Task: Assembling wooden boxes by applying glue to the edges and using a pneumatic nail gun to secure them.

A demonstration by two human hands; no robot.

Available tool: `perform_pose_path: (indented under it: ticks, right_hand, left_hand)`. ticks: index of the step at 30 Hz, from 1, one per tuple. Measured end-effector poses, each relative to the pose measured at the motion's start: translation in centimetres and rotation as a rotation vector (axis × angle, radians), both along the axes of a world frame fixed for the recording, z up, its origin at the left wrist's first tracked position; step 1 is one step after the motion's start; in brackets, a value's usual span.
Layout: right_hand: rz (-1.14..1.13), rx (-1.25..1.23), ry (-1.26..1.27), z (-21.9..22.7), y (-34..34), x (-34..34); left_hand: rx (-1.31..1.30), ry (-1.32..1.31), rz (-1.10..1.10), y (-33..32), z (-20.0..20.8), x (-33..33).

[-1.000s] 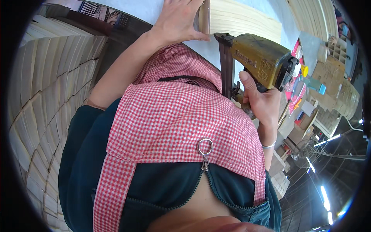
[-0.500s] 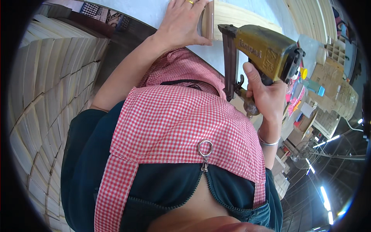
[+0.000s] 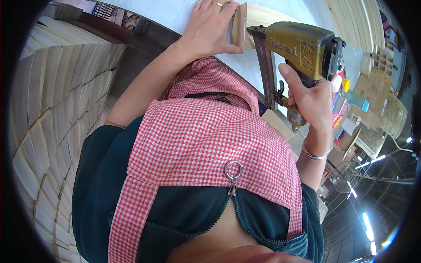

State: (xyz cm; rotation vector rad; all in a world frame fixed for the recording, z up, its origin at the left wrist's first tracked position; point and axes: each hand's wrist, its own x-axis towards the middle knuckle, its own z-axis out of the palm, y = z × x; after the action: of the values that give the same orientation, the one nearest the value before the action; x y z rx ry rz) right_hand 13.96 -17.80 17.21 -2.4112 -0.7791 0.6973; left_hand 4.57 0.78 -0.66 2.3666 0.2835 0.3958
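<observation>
In my right hand (image 3: 312, 98) is a pneumatic nail gun (image 3: 302, 47) with a worn yellow-brown body, its fingers wrapped round the handle. The gun's dark nose end is close to a pale board (image 3: 269, 17) on the work surface; whether they touch I cannot tell. My left hand (image 3: 210, 27) is closed against a short upright wooden piece (image 3: 239, 26), thumb at its near end and fingers toward the far end. That piece stands across the end of the pale board. Part of it is hidden behind the hand.
Tall stacks of pale wooden pieces (image 3: 57, 87) fill the left side. More long wooden strips (image 3: 355, 22) lie at the far right of the light table (image 3: 153, 11). Cardboard (image 3: 366, 87), a divided wooden tray (image 3: 383, 63) and small coloured items stand farther right.
The nail gun and my right hand have shifted slightly to the right, the gun's rear tipping a little upward. My left hand and the upright wooden piece have moved slightly right.
</observation>
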Motion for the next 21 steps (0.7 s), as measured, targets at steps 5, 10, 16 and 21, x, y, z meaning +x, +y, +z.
perform_pose_path:
  ticks: [5, 10, 16, 21]
  right_hand:
    - [-0.091, -0.069, -0.026, 0.6, -0.1, 0.1]
    - [-0.448, 0.008, -0.228, 2.6, -3.5, 1.5]
    - [-0.456, -0.008, -0.429, 0.7, -17.1, 9.6]
    - [-0.395, -0.418, -0.67, -6.2, -28.5, 16.5]
  left_hand:
    - [0.024, -0.005, 0.012, 0.0, 0.0, 0.1]
    - [0.019, -0.006, 0.005, 0.5, 1.4, -0.2]
    - [-0.569, 0.517, 0.173, 3.6, 5.3, -1.0]
    - [-1.015, 0.339, 0.29, 4.7, 5.3, -2.6]
